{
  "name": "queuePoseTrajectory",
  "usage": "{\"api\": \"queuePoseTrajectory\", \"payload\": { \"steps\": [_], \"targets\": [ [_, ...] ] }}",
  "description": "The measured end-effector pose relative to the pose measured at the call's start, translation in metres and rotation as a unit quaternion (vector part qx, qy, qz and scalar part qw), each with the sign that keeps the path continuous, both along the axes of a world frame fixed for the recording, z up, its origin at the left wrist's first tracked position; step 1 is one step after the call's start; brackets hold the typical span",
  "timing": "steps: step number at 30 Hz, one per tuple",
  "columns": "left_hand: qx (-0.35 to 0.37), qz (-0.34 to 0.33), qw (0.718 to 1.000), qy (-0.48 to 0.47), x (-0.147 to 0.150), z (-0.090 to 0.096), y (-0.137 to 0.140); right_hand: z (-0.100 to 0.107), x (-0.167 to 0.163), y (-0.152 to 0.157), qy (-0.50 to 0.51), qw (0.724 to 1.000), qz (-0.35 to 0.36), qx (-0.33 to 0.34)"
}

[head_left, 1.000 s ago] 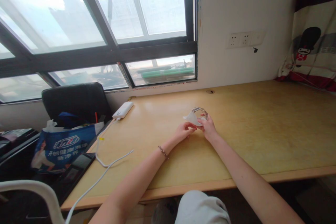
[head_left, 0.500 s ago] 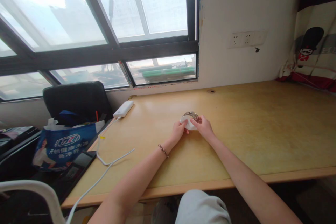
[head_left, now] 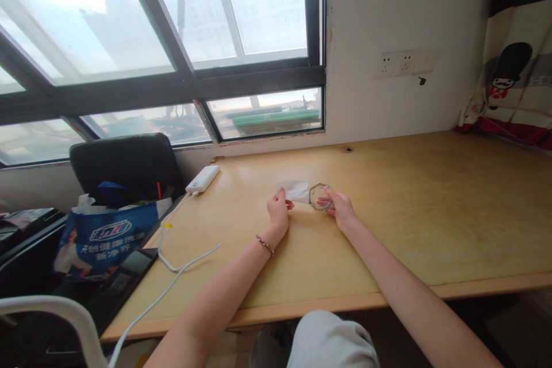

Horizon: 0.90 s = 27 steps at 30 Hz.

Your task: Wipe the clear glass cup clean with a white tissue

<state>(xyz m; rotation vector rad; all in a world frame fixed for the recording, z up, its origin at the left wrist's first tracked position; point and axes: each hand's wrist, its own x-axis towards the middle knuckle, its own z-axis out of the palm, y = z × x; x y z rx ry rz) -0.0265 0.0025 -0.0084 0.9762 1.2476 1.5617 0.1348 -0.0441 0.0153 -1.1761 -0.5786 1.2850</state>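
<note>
Openwork ring [head_left: 311,198], over worktop [head_left: 414,218], held by my right hand [head_left: 342,210]. White sheet [head_left: 297,190], bunched against ring half a second ago, now spread leftward, pinched by my left hand [head_left: 278,211]; ring's outline exposed.

Can't make out the pattern on the thin ring [head_left: 311,196], way too small. A couple of the right hand's [head_left: 344,211] fingers sit partly behind it, and most of the left hand's [head_left: 277,210] are tucked out of sight. The desk's [head_left: 431,213] right end gets cropped, same with the curtain [head_left: 517,29] by its far edge. Cable [head_left: 175,272] leaves frame past the near left corner.
</note>
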Motion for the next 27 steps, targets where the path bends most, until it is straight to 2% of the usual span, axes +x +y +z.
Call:
{"api": "queuePoseTrajectory", "payload": {
  "steps": [3,5,7,9,11,14,20,23,27],
  "targets": [
    [0.027,0.083,0.996,0.015,-0.008,0.003,0.007,-0.002,0.002,0.001,0.013,1.0,-0.009,-0.008],
    [0.079,0.104,0.987,0.096,-0.01,0.007,0.006,-0.003,0.002,0.001,0.014,1.0,-0.011,-0.01],
    [0.157,0.08,0.959,0.221,-0.008,0.012,-0.001,-0.003,0.002,0.001,0.014,1.0,-0.008,-0.014],
    [0.232,0.02,0.912,0.338,-0.002,0.016,-0.012,-0.002,0.0,0.0,0.02,1.0,-0.001,-0.011],
    [0.276,-0.048,0.869,0.408,0.005,0.018,-0.022,-0.001,-0.001,-0.001,0.027,1.0,0.006,-0.002],
    [0.297,-0.109,0.84,0.441,0.012,0.019,-0.031,0.0,-0.001,-0.001,0.025,1.0,0.006,0.0],
    [0.339,-0.144,0.836,0.408,0.011,0.021,-0.034,0.001,0.0,-0.001,0.008,1.0,0.007,-0.011],
    [0.347,-0.182,0.811,0.435,0.011,0.021,-0.038,0.001,-0.001,-0.002,-0.004,1.0,0.012,-0.008],
    [0.328,-0.164,0.771,0.52,0.011,0.023,-0.044,0.003,-0.002,-0.004,-0.013,1.0,0.02,-0.011]
  ]
}}
